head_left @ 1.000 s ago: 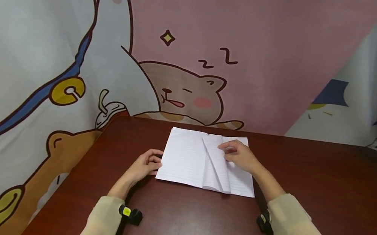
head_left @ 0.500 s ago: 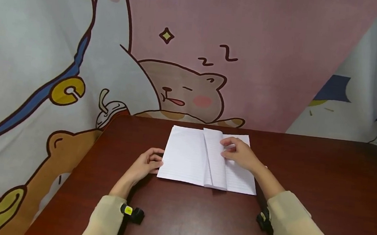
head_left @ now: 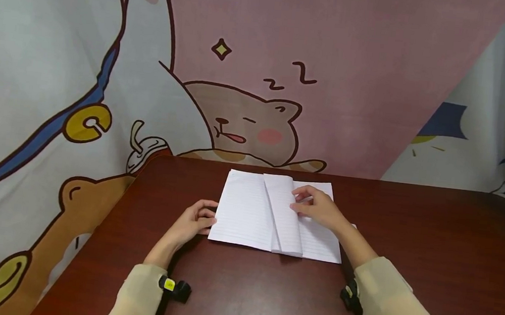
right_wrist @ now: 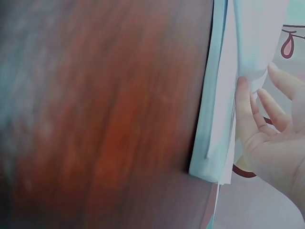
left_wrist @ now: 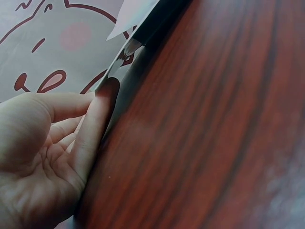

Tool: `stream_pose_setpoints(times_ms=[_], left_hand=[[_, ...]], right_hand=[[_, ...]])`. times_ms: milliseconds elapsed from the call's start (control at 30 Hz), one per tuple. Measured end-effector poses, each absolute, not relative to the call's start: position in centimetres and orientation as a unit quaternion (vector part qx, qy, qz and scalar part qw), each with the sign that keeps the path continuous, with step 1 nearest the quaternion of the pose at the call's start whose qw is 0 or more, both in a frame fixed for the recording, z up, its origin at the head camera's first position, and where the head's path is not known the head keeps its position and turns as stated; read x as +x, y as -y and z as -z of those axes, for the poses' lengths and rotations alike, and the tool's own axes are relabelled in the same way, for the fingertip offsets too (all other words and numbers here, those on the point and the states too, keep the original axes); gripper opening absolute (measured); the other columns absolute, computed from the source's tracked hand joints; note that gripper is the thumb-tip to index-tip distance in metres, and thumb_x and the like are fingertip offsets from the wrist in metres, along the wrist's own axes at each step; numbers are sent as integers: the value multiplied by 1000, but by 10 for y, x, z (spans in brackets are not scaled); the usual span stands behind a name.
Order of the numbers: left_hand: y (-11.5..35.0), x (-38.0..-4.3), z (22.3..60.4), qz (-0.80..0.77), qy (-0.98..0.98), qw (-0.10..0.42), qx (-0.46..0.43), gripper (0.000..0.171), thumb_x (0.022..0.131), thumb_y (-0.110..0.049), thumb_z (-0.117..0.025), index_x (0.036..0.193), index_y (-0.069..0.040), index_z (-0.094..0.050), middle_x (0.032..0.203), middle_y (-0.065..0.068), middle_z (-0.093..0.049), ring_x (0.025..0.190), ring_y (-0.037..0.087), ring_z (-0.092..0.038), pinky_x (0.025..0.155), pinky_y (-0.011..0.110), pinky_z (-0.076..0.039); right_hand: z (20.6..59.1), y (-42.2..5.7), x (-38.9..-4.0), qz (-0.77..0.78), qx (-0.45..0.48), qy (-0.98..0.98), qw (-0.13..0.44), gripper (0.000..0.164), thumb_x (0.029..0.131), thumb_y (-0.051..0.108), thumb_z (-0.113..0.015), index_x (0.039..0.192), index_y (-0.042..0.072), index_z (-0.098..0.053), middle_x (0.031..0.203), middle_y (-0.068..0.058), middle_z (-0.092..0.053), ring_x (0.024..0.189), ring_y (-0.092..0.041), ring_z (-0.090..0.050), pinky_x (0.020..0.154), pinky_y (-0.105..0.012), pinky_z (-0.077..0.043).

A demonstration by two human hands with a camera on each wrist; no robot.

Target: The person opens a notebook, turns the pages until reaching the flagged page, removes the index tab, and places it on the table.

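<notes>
While a cream fabric left sleeve (head_left: 137,288) and a cream fabric right sleeve (head_left: 398,303) lie nearest, each with a small black wrist camera (head_left: 182,290) at the cuff, a glossy red-brown wood-grain tabletop (head_left: 239,298) runs out beneath them. Left hand (head_left: 191,222) at the notebook's left side: thumb and forefinger pinch the edge, seen close in the left wrist view. Right hand (head_left: 320,209) over the right half: thumb and fingers apart, tips touching a curled white lined leaf (head_left: 283,214), not closed round it. Spread-open white lined paper notebook (head_left: 243,210) lies flat-ish on the tabletop between the hands, toward the far edge; leaf stands bent up near the middle, leaning over the right-hand page. Left page lined, no writing readable. Behind the far edge, pink-and-white printed cloth backdrop (head_left: 370,77): brown sleeping cartoon bear (head_left: 257,112) right behind the notebook, yellow cartoon bell (head_left: 75,125) on a blue band to the left, small yellow four-point star (head_left: 221,49) above.
</notes>
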State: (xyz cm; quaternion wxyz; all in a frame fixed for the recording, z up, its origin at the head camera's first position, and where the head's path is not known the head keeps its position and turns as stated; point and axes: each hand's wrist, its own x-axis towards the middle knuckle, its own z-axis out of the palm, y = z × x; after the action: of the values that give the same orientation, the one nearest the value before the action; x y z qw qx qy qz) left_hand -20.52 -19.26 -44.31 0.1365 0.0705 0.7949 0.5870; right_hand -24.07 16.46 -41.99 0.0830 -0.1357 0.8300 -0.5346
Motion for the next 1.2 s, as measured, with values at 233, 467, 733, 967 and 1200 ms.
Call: stream_pose_setpoints(times_ms=[233, 467, 733, 967, 1200], left_hand=[[193, -205, 443, -593, -791, 133, 68, 42, 98, -3, -59, 138, 0, -46, 111, 21, -65, 85, 7, -65, 72, 25, -56], [193, -205, 445, -594, -789, 137, 73, 43, 98, -5, -59, 139, 1, -45, 116, 27, -63, 88, 9, -64, 73, 25, -56], [193, -205, 444, -596, -788, 138, 68, 43, 98, -4, -59, 139, 1, -46, 114, 25, -64, 87, 10, -64, 72, 25, -56], [194, -206, 442, -591, -792, 137, 70, 43, 98, -4, -59, 139, 1, -46, 113, 23, -65, 87, 9, -64, 73, 25, -56], [193, -206, 443, -591, -793, 138, 63, 42, 98, -3, -59, 138, -2, -48, 109, 16, -65, 87, 10, -64, 73, 27, -57]], right_hand=[[418, -159, -242, 501, -145, -851, 63, 36, 91, 9, -70, 123, -4, -61, 118, -25, -61, 95, -25, -62, 75, -21, -54], [419, -157, -240, 508, -146, -846, 68, 37, 91, 4, -68, 125, -7, -60, 124, -27, -57, 100, -29, -62, 77, -25, -57], [420, -153, -239, 505, -149, -848, 64, 36, 89, -4, -62, 125, -8, -60, 125, -29, -55, 98, -31, -63, 76, -29, -59], [418, -152, -240, 477, -153, -864, 44, 34, 91, 0, -65, 125, -4, -62, 128, -26, -56, 106, -37, -63, 81, -29, -56], [416, -150, -240, 481, -134, -865, 44, 35, 89, 4, -69, 123, -3, -63, 128, -24, -59, 104, -32, -64, 77, -23, -54]])
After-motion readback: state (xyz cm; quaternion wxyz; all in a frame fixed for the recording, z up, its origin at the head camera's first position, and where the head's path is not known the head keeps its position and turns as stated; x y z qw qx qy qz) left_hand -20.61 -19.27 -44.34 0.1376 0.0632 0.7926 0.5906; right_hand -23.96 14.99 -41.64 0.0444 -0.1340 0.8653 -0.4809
